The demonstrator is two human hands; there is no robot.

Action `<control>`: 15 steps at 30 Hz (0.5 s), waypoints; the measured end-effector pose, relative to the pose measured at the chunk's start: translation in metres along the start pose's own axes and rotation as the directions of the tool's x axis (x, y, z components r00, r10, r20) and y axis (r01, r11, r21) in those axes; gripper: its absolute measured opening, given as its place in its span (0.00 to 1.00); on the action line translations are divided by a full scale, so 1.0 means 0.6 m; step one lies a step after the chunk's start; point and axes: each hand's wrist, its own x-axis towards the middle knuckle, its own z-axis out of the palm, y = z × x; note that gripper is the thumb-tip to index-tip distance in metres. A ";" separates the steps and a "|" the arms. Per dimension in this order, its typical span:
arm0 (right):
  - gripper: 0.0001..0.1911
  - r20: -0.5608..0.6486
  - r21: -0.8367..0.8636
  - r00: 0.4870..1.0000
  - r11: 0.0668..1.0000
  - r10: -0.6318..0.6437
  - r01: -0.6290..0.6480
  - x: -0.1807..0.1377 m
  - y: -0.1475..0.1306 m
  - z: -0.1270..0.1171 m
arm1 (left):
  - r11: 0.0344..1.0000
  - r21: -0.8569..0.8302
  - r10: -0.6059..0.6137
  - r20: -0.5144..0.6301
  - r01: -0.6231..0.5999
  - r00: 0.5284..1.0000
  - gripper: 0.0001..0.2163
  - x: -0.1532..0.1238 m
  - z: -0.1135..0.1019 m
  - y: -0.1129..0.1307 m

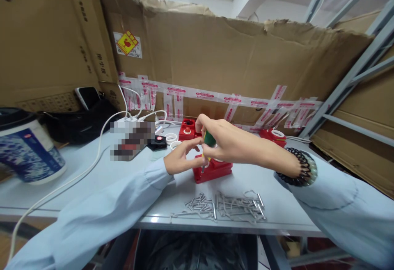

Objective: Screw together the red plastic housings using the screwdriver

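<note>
Head view: screwdriver on the red box, mid-table

We note the right hand (pixel 223 140) wrapped around the green-and-yellow handle of a screwdriver (pixel 209 138), fingers closed on it. The shaft points down onto the top of a red box (pixel 215 170). The left hand (pixel 180 161) sits at the box's left edge with thumb and forefinger drawn together beside the shaft. We cannot tell whether they pinch anything small there.

The red box stands on the table (pixel 101 171), near its front edge and between the two hands. Just in front of it lie a heap of screws (pixel 197 204) and a spread of metal pins (pixel 243 206). Further back are two more red units (pixel 187 129) (pixel 273 135), white rings (pixel 171 138) and a white cable (pixel 98 147). A cardboard wall (pixel 234 56) closes off the rear.

Handling, our judgement: the box looks like rigid moulded plastic, light and liable to slide on the smooth table under a push. It is best held by its side walls. The screwdriver is stiff and is held at the handle. The screws are tiny and would slip easily.
</note>
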 end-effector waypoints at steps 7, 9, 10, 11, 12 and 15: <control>0.09 -0.018 0.005 0.999 0.999 0.035 -0.035 -0.002 -0.002 -0.003 | 0.997 0.068 -0.036 -0.141 0.046 0.989 0.20 0.001 0.000 -0.003; 0.09 -0.005 0.031 1.000 0.999 0.029 -0.028 -0.001 -0.001 -0.003 | 0.999 0.047 -0.011 -0.100 0.016 0.995 0.20 -0.001 0.000 -0.006; 0.11 0.012 0.050 1.000 0.998 0.026 -0.027 -0.001 -0.002 -0.003 | 1.000 0.028 0.005 -0.047 -0.003 0.999 0.18 -0.003 -0.001 -0.008; 0.12 0.025 0.066 0.999 0.997 0.025 -0.027 -0.001 -0.002 -0.004 | 1.000 0.013 0.018 0.003 -0.018 1.000 0.15 -0.004 -0.002 -0.008; 0.14 0.029 0.076 0.999 0.997 0.023 -0.025 0.000 -0.003 -0.004 | 1.000 0.010 0.021 0.037 -0.022 0.999 0.13 -0.005 -0.002 -0.008; 0.12 0.004 0.071 1.000 0.997 0.006 -0.007 0.000 -0.003 -0.003 | 0.997 0.079 -0.015 0.019 0.013 1.000 0.11 -0.005 -0.001 -0.006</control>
